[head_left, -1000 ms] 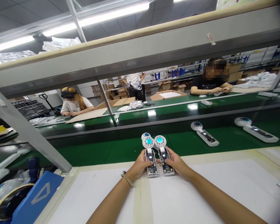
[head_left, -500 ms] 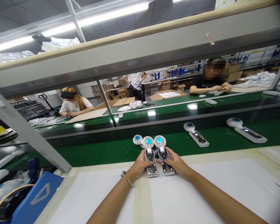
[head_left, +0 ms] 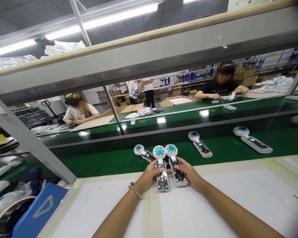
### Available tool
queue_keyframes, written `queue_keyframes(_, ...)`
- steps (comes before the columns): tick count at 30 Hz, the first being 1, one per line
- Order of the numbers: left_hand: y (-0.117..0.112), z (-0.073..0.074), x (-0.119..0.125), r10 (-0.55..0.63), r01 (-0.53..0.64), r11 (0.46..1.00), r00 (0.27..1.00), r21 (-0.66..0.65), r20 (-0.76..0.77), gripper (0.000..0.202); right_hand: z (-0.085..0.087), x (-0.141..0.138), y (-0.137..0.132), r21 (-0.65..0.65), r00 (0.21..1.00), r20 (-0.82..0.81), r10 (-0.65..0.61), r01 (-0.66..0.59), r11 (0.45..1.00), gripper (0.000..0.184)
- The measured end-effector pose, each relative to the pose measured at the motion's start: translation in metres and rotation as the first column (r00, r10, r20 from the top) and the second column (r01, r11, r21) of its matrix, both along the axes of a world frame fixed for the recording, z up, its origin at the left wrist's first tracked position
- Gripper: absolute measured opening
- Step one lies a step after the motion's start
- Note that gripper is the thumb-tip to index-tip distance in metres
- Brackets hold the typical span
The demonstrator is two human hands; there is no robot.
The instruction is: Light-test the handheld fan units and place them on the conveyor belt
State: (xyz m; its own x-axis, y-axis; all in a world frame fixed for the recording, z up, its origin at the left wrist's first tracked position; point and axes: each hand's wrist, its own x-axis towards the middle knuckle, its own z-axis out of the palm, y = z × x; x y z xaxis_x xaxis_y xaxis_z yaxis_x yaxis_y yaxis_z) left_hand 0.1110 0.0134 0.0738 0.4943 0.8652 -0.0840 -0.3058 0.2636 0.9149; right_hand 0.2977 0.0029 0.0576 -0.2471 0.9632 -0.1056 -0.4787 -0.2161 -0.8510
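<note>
Pretty busy assembly line here. A grey overhead beam (head_left: 149, 56) cuts across the far view, with 2 seated co-workers beyond it, 1 at far left (head_left: 76, 112) and 1 at far right (head_left: 218, 87). A green conveyor belt (head_left: 109, 162) is run just past the white-papered surface (head_left: 238, 205), which looks to be kept bare so units can be handled on it.

3 loose units are laid out on the belt: 1 at near left (head_left: 139, 149) and 2 further right (head_left: 200, 147) (head_left: 250, 140). They're spaced apart, probably so they don't knock together.

At the near edge, a left handheld unit (head_left: 162, 178) and a right handheld unit (head_left: 178, 173) are held side by side, handles over the surface and round teal-centred heads out over the belt, likely to allow a direct comparison. The left grip (head_left: 149, 173) is closed around its handle, and the right grip (head_left: 190, 175) is pressed against its unit's side. A gold bracelet watch (head_left: 134, 190) is worn on the left wrist.
</note>
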Motion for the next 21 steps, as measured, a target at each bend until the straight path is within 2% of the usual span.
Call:
queue_keyframes(2, 0.000, 0.001, 0.002, 0.036, -0.036, 0.997, 0.999, -0.069, 0.007, 0.037, 0.004, 0.000, 0.000, -0.074, 1.000, -0.006, -0.007, 0.006, 0.997, 0.035)
queue_keyframes(3, 0.000, 0.001, 0.002, 0.055, -0.055, 0.992, 0.998, -0.113, -0.004, 0.042, 0.006, 0.000, 0.000, -0.095, 1.000, -0.026, 0.007, -0.010, 0.995, 0.034)
queue_keyframes(6, 0.002, 0.001, 0.001, 0.084, -0.098, 0.973, 0.994, -0.209, -0.077, 0.060, 0.011, 0.002, -0.001, -0.135, 0.989, -0.140, 0.051, -0.071, 0.988, 0.053)
queue_keyframes(8, 0.003, 0.001, 0.002, 0.112, -0.139, 0.964, 0.986, -0.229, -0.127, 0.063, 0.011, 0.002, -0.001, -0.160, 0.982, -0.180, 0.050, -0.079, 0.984, 0.057)
queue_keyframes(10, 0.006, 0.000, 0.006, 0.144, -0.181, 0.956, 0.975, -0.229, -0.170, 0.063, 0.007, 0.000, 0.003, -0.152, 0.992, -0.119, 0.038, -0.056, 0.987, 0.056)
queue_keyframes(11, 0.008, 0.000, 0.010, 0.162, -0.204, 0.954, 0.967, -0.219, -0.195, 0.063, 0.005, -0.001, 0.007, -0.110, 0.999, -0.030, 0.017, -0.020, 0.994, 0.054)
queue_keyframes(13, 0.016, 0.000, 0.021, 0.224, -0.271, 0.952, 0.936, -0.146, -0.272, 0.061, 0.003, -0.006, 0.021, 0.037, 0.977, 0.196, -0.088, 0.083, 0.996, 0.050)
queue_keyframes(14, 0.022, 0.000, 0.027, 0.273, -0.313, 0.947, 0.903, -0.075, -0.331, 0.061, 0.004, -0.008, 0.031, 0.129, 0.938, 0.307, -0.163, 0.129, 0.983, 0.046)
queue_keyframes(17, 0.047, 0.007, 0.040, 0.442, -0.407, 0.895, 0.755, 0.183, -0.484, 0.056, 0.014, -0.007, 0.065, 0.288, 0.839, 0.449, -0.306, 0.188, 0.939, 0.039)
queue_keyframes(19, 0.064, 0.016, 0.035, 0.519, -0.426, 0.855, 0.678, 0.297, -0.520, 0.048, 0.025, 0.004, 0.086, 0.344, 0.768, 0.525, -0.366, 0.202, 0.917, 0.049)
queue_keyframes(21, 0.075, 0.026, 0.018, 0.559, -0.426, 0.829, 0.621, 0.361, -0.550, 0.038, 0.033, 0.022, 0.099, 0.368, 0.653, 0.624, -0.429, 0.239, 0.899, 0.054)
